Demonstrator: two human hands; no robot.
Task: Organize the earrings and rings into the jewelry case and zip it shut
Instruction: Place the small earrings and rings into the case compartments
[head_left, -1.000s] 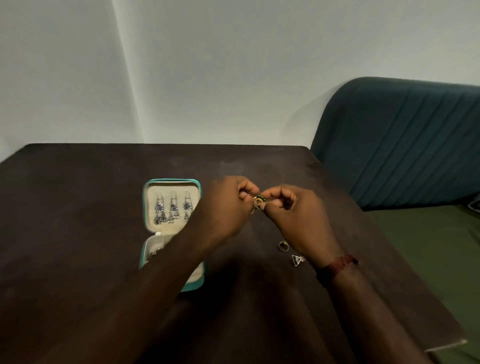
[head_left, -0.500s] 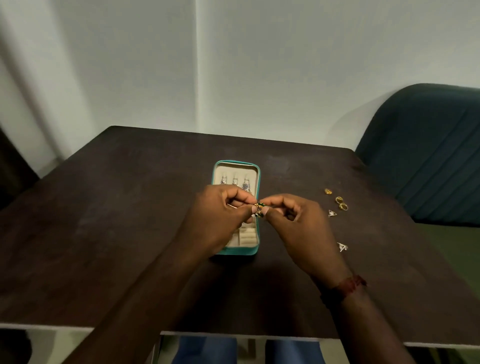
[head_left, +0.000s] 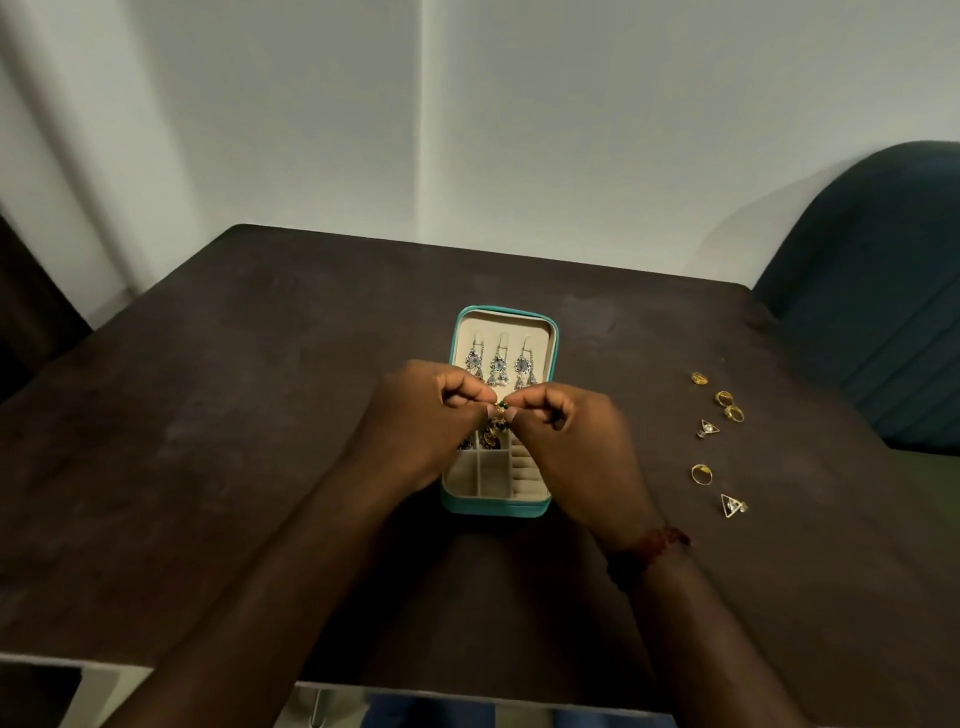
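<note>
A small gold earring (head_left: 501, 410) with a green stone is pinched between the fingertips of the left hand (head_left: 431, 415) and the right hand (head_left: 566, 431), both closed on it, just above the open teal case (head_left: 498, 506). Three silver drop earrings (head_left: 500, 364) hang in the case's lid; more jewelry lies in a compartment under the hands. To the right on the dark table (head_left: 208, 467), well apart from the case, lie gold rings (head_left: 701, 474) and two triangle earrings (head_left: 731, 505).
</note>
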